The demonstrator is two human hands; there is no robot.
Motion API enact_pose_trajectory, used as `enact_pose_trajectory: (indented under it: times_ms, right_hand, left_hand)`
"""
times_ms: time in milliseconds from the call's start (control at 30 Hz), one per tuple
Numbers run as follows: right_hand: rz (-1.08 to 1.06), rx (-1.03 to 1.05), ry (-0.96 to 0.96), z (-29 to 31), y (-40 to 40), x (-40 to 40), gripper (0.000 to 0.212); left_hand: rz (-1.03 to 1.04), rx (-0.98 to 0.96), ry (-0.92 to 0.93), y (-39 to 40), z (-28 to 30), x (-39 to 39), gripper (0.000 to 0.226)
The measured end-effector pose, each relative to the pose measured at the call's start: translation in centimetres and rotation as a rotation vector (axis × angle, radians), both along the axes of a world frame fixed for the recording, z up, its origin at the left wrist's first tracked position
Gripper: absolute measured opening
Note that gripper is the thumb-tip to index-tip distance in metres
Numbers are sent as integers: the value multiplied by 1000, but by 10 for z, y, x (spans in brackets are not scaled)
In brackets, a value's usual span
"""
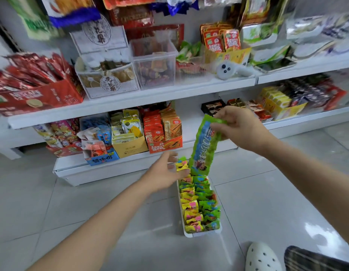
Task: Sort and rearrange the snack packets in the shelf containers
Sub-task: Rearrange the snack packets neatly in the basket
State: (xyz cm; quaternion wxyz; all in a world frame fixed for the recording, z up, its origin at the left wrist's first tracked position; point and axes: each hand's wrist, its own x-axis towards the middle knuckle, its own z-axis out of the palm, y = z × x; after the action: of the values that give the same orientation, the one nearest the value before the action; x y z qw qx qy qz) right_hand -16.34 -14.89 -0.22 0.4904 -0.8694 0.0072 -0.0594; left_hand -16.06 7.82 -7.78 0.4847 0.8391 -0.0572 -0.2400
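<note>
Head view, looking down at a gray tile floor (72,202) in front of white store shelves (130,100) full of snacks. On the left side of the frame sits a red box (38,98) of red sticks, and lower down a yellow box (128,147) and an orange box (165,144) of packets. The left arm comes up from the lower left of the frame. The left hand (165,173) is near the middle, with its fingers loose and spread a bit. Its fingertips touch the yellow packets (182,166) at the far end of a long white tray (191,234). The tray lies on the floor, and its long side runs from near the bottom of the frame up toward the shelves. It is packed with two rows, yellow packets on the left and green ones on the right. Just right of the left hand, a long green packet (203,145) hangs above the tray's far end. Its long side runs up and down, tipped a little to the right at the top. The right hand (238,128) pinches its top edge with curled fingers. The right arm reaches in from the right edge of the frame. A white shoe with holes (262,258) shows at the bottom right.
</note>
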Motion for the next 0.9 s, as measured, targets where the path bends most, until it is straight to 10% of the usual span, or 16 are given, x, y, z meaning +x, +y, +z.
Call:
enact_pose_trajectory:
  times_ms: [167,667,900]
  right_hand:
    - [-12,378,65,23,8,-33,12]
    - [-197,389,63,13,7,-44,15]
    - [24,749,85,13,12,-46,10]
  left_hand:
    - [-13,-332,108,7,47,-61,38]
    - [420,-481,130,19,55,-102,23]
    - [325,-1191,893,21,76,-103,60]
